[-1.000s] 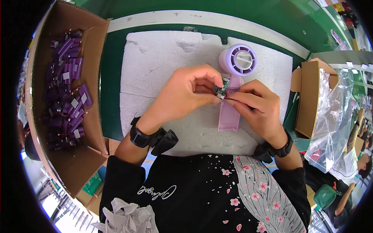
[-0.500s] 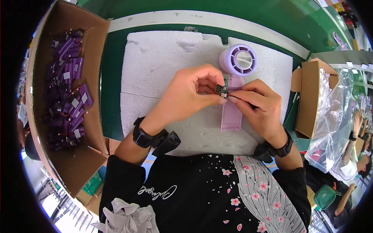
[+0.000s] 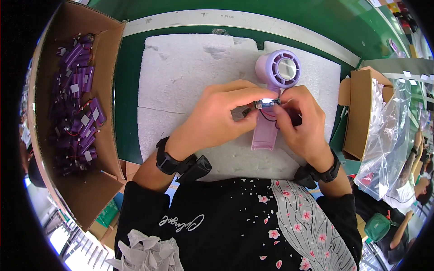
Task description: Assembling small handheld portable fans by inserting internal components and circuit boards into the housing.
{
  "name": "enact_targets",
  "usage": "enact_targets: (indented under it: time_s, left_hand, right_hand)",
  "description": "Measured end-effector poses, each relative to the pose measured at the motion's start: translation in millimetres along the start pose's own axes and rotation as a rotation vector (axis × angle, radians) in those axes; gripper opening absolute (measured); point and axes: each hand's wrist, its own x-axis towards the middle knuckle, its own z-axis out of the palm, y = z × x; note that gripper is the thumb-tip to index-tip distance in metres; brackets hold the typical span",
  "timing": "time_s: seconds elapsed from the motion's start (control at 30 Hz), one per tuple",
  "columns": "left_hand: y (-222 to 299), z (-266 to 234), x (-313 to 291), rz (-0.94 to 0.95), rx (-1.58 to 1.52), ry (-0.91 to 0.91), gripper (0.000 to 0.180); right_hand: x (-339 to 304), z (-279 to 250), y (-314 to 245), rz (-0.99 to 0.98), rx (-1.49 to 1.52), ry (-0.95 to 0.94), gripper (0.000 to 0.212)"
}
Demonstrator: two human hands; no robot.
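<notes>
A lavender handheld fan lies on the white foam, its round slotted head (image 3: 264, 67) at the far end and its long translucent pinkish handle (image 3: 264, 135) pointing toward me. Over the upper handle, my left hand (image 3: 217, 110) pinches a small circuit board (image 3: 267, 103) between thumb and fingers. The board is tilted and catches a bright glare. My right hand (image 3: 305, 117) closes at the board's right end, fingertips pressed together; what exactly they grip there is hidden. A thin dark wire (image 3: 267, 116) curves below the board between the hands.
A cardboard box (image 3: 101, 54) at left holds many purple wired battery cells (image 3: 77, 86). White foam sheets (image 3: 181, 67) cover the green bench. At right stands another carton (image 3: 357, 117) with clear plastic bagging (image 3: 384, 149). Other people are at the far right.
The circuit board has been turned from showing its face to a tilted, shiny side. My right hand has moved up slightly to the board's end. The fan's handle has shifted slightly left.
</notes>
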Motion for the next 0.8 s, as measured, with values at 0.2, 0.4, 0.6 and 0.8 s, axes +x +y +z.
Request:
enact_targets:
  time_s: [0.2,0.4,0.6,0.8]
  left_hand:
    - [-1.5,1.4,0.2,-0.035,-0.057,0.054,0.040]
    - [-4.4,0.3,-1.3,-0.030,0.013,0.047,0.034]
    - [-5.2,4.4,-1.5,0.036,0.089,0.095,0.027]
    - [-3.1,5.5,-2.5,0.008,0.099,0.094,0.026]
  right_hand:
    - [3.4,4.0,1.2,-0.177,-0.084,0.048,0.038]
    - [3.1,1.6,0.2,-0.199,-0.135,0.075,0.039]
    - [3.2,0.0,-2.8,-0.169,-0.144,0.085,0.040]
    - [3.8,0.4,-4.6,-0.167,-0.175,0.102,0.038]
